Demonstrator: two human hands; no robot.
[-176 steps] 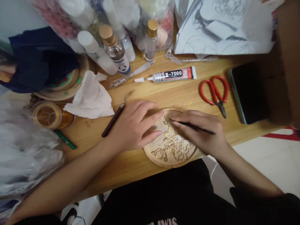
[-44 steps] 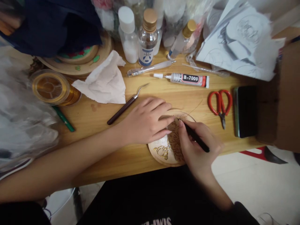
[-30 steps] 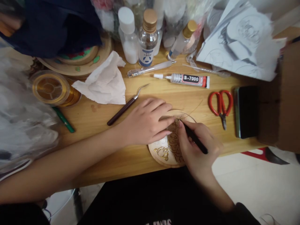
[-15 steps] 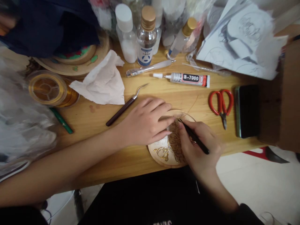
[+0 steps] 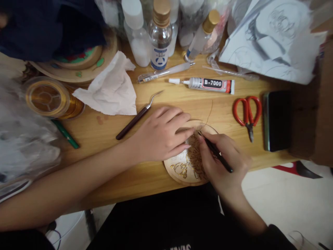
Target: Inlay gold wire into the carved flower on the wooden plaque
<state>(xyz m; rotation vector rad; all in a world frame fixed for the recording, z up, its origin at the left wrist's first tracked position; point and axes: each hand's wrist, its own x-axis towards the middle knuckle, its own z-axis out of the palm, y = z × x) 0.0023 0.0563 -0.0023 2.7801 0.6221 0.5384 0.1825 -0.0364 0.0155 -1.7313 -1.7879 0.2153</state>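
A round wooden disc (image 5: pixel 174 176) lies near the table's front edge, its face carrying a raised design in gold wire. My left hand (image 5: pixel 166 135) rests palm down over the disc's left side, fingers stretched and apart, the index fingertip close to the tool tip. Slim black tweezers (image 5: pixel 218 156) are pinched in my right hand (image 5: pixel 226 163), which leans on the disc's right side. Their tip meets the upper part of the design. A thin wire (image 5: pixel 211 109) sticks up from that spot, beyond the disc's far rim. My fingers hide part of the design.
Left of the disc lie a dark-handled bent-tip tool (image 5: pixel 135 121), a crumpled tissue (image 5: pixel 111 90) and a wire spool (image 5: pixel 52 99). Behind are a glue tube (image 5: pixel 210 85), a pen (image 5: pixel 166 72) and bottles (image 5: pixel 160 41). Red-handled cutters (image 5: pixel 247 113) and a phone (image 5: pixel 277 121) sit right.
The camera view has shifted slightly. The wire's free end stands more upright now. Both hands keep nearly the same place on the disc.
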